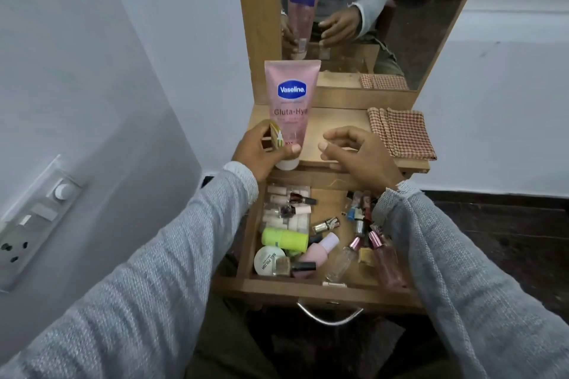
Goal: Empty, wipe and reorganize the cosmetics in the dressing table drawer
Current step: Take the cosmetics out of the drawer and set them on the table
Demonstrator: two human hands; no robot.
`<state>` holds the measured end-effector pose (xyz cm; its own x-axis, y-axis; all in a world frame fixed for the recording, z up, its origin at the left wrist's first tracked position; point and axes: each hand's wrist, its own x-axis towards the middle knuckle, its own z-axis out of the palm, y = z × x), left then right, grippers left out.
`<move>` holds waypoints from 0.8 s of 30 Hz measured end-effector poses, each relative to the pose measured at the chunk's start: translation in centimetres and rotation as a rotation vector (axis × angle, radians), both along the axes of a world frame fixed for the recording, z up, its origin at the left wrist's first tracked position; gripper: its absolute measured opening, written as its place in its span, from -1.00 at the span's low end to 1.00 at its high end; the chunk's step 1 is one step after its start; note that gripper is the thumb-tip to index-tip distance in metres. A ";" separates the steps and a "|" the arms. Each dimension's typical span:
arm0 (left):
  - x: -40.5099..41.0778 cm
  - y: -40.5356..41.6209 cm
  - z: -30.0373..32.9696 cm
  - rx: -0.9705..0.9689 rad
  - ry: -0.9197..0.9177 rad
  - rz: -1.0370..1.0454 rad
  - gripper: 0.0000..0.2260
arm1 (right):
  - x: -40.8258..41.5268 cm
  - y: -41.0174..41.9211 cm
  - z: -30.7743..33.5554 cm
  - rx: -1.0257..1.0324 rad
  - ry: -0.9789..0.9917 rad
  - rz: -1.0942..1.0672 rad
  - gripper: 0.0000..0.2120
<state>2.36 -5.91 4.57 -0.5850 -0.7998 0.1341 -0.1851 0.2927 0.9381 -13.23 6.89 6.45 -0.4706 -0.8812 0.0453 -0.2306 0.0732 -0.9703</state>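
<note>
A pink Vaseline tube (291, 101) stands cap-down at the left front edge of the dressing table top (338, 123). My left hand (264, 151) grips its lower part, thumb across the front, and also holds a small box (275, 138) against it. My right hand (357, 154) hovers just right of the tube, fingers loosely curled, holding nothing. Below both hands the wooden drawer (308, 286) is pulled out, full of cosmetics: a green bottle (284, 238), a pink bottle (318, 251), a white round jar (268, 260), several nail polish bottles (360, 209) and clear perfume bottles (386, 258).
A folded red-checked cloth (400, 132) lies on the right of the table top. The mirror (369, 9) rises behind it. A white wall with a switch panel (34, 224) is close on the left. The drawer's metal handle (329, 315) points toward me.
</note>
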 end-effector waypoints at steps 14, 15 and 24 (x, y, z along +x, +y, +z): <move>-4.9 -9.9 1.0 -0.085 -0.133 0.194 -0.55 | 1.0 -1.2 -5.4 0.264 0.254 0.253 -0.87; -5.0 -10.1 0.7 -0.089 -0.142 0.193 -0.55 | 1.1 -1.2 -5.7 0.269 0.265 0.256 -0.87; -5.7 -11.9 -0.3 -0.062 -0.214 0.202 -0.52 | 1.5 -1.1 -7.3 0.309 0.308 0.264 -0.83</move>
<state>-3.39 -17.78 4.28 -0.4355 -0.8969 0.0773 -0.4365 0.2855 0.8532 -11.70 5.80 -0.85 -0.2362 -0.9623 -0.1348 -0.5515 0.2470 -0.7968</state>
